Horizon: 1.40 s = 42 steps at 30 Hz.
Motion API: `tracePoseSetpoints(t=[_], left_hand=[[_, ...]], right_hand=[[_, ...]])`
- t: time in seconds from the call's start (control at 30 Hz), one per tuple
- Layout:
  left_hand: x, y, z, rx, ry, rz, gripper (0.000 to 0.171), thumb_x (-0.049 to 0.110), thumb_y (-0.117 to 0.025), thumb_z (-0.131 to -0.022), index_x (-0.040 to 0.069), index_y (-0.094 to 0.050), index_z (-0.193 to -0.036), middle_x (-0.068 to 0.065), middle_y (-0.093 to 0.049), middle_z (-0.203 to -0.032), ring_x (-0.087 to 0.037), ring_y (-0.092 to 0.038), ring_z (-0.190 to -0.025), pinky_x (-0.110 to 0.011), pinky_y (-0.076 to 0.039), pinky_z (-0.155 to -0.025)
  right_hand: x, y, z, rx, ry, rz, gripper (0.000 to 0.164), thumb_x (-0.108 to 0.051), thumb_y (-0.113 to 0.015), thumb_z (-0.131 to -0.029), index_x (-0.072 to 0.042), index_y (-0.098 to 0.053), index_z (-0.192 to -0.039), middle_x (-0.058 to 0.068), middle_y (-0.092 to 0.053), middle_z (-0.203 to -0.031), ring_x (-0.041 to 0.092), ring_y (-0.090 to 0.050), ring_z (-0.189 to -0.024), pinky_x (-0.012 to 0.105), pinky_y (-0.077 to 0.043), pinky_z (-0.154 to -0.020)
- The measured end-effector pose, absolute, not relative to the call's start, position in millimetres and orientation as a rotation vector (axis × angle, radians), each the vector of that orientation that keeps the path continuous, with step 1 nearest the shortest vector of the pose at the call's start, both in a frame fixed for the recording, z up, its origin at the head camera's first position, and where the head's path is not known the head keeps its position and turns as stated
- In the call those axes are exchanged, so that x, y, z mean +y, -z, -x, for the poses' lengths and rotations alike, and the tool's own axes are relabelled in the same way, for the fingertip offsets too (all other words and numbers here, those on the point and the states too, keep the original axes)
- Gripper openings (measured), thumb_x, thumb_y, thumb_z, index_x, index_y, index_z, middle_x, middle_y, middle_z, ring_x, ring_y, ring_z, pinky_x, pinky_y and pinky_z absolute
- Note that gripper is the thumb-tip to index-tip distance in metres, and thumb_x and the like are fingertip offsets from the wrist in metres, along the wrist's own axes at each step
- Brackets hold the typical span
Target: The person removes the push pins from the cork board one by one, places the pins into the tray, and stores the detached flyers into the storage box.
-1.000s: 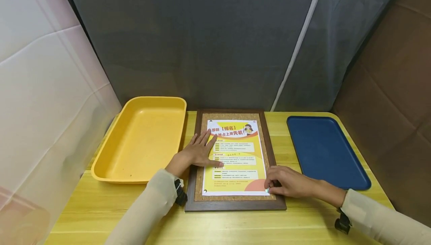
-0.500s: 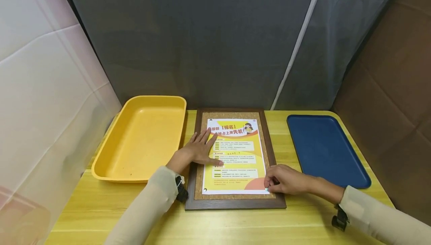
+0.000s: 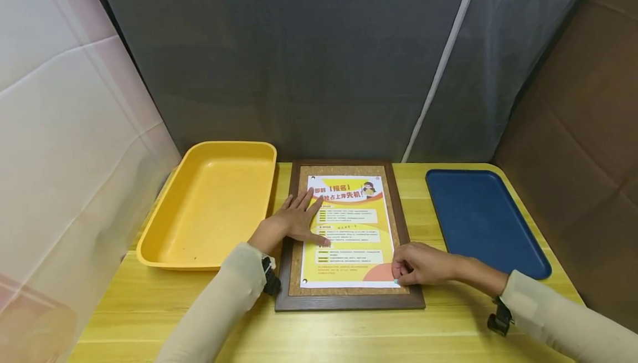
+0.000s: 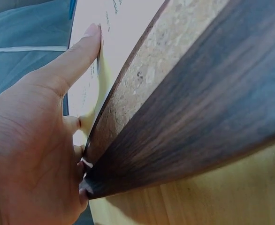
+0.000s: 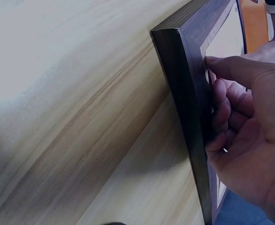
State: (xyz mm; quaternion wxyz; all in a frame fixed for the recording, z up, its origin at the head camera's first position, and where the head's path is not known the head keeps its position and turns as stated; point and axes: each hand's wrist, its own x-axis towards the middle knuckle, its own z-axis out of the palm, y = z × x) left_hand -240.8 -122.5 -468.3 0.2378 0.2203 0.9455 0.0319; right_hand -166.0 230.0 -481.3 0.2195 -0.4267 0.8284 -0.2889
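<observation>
A printed poster in yellow, white and red lies on a cork board with a dark brown wooden frame. My left hand rests flat across the poster's left side, fingers spread. At the poster's lower right corner, my right hand has its thumb and fingers curled together around a small pale-green pushpin, mostly hidden by the fingertips. Dark round dots mark the poster's upper left and lower left corners. In the right wrist view, the thumb of the right hand touches the board just inside the frame.
A yellow tray with raised sides stands left of the board. To the right lies a flat dark blue tray. The wooden table shows in front. A grey curtain hangs behind, with a white sheet left and a brown one right.
Hardly anything differs. My right hand stays at the lower right corner with its wrist shifted slightly, and my left hand keeps its place on the poster.
</observation>
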Motion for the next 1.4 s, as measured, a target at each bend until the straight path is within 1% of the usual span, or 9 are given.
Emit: tracePoseSetpoints(t=[0.17, 0.23, 0.33, 0.73, 0.93, 1.07, 1.23, 1.33, 1.4], left_hand=[[-122, 467, 241, 2.595, -0.077, -0.605, 0.123, 0.080, -0.064, -0.087, 0.019, 0.000, -0.172, -0.015, 0.016, -0.177, -0.035, 0.009, -0.164, -0.058, 0.004, -0.131], [-123, 464, 240, 2.605, -0.067, -0.613, 0.124, 0.082, -0.064, -0.087, 0.019, -0.001, -0.172, -0.015, 0.014, -0.177, -0.035, 0.007, -0.164, -0.058, 0.002, -0.131], [-123, 465, 241, 2.612, -0.067, -0.613, 0.124, 0.082, -0.065, -0.086, 0.019, -0.001, -0.172, -0.015, 0.013, -0.177, -0.034, 0.008, -0.164, -0.057, 0.002, -0.131], [-123, 467, 241, 2.598, -0.098, -0.602, 0.125, 0.081, -0.065, -0.086, 0.018, -0.001, -0.172, -0.015, 0.013, -0.177, -0.034, 0.009, -0.164, -0.057, 0.003, -0.131], [-124, 469, 240, 2.592, -0.117, -0.599, 0.125, 0.081, -0.065, -0.086, 0.017, -0.002, -0.172, -0.016, 0.013, -0.177, -0.034, 0.009, -0.164, -0.056, 0.004, -0.131], [-124, 469, 239, 2.599, -0.109, -0.601, 0.125, 0.081, -0.066, -0.086, 0.018, 0.000, -0.172, -0.015, 0.013, -0.177, -0.034, 0.010, -0.164, -0.056, 0.004, -0.131], [-123, 469, 239, 2.600, -0.114, -0.601, 0.126, 0.082, -0.066, -0.085, 0.019, 0.000, -0.172, -0.015, 0.014, -0.177, -0.033, 0.011, -0.164, -0.056, 0.006, -0.131], [-124, 473, 241, 2.604, -0.146, -0.610, 0.131, 0.087, -0.065, -0.081, 0.018, -0.002, -0.172, -0.016, 0.013, -0.177, -0.034, 0.010, -0.164, -0.057, 0.005, -0.130], [-124, 473, 240, 2.600, -0.163, -0.610, 0.131, 0.087, -0.065, -0.081, 0.017, -0.002, -0.172, -0.016, 0.013, -0.177, -0.035, 0.010, -0.164, -0.058, 0.004, -0.131]], right_hand=[[229, 478, 166, 2.278, 0.809, 1.173, 0.016, -0.008, -0.080, -0.093, -0.018, -0.070, -0.085, -0.015, -0.056, -0.078, -0.004, -0.050, -0.068, 0.018, -0.046, -0.063], [229, 477, 166, 2.279, 0.814, 1.172, 0.016, -0.007, -0.080, -0.093, -0.017, -0.070, -0.085, -0.015, -0.056, -0.077, -0.004, -0.049, -0.068, 0.018, -0.045, -0.062], [229, 477, 166, 2.277, 0.823, 1.176, 0.016, -0.007, -0.080, -0.093, -0.017, -0.070, -0.085, -0.015, -0.055, -0.077, -0.004, -0.049, -0.068, 0.018, -0.045, -0.062], [232, 483, 166, 2.252, 0.887, 1.154, 0.015, -0.010, -0.080, -0.094, -0.018, -0.071, -0.086, -0.014, -0.057, -0.078, -0.003, -0.051, -0.069, 0.018, -0.046, -0.063], [233, 482, 165, 2.126, 1.006, 1.065, 0.009, -0.012, -0.079, -0.096, -0.014, -0.074, -0.089, -0.009, -0.061, -0.079, 0.000, -0.052, -0.067, 0.018, -0.046, -0.061], [235, 481, 165, 2.076, 1.087, 1.013, 0.006, -0.011, -0.079, -0.096, -0.010, -0.075, -0.091, -0.005, -0.063, -0.079, 0.001, -0.049, -0.066, 0.017, -0.043, -0.059], [238, 482, 167, 2.060, 1.144, 0.991, 0.006, -0.009, -0.078, -0.096, -0.007, -0.077, -0.091, 0.001, -0.068, -0.079, 0.001, -0.047, -0.065, 0.016, -0.040, -0.059], [239, 483, 170, 2.056, 1.171, 0.991, 0.005, -0.008, -0.077, -0.097, -0.006, -0.077, -0.092, 0.005, -0.071, -0.081, 0.000, -0.048, -0.066, 0.016, -0.041, -0.059], [241, 483, 172, 2.056, 1.189, 0.984, 0.005, -0.007, -0.076, -0.097, -0.006, -0.077, -0.092, 0.005, -0.072, -0.082, 0.000, -0.048, -0.067, 0.017, -0.041, -0.060]])
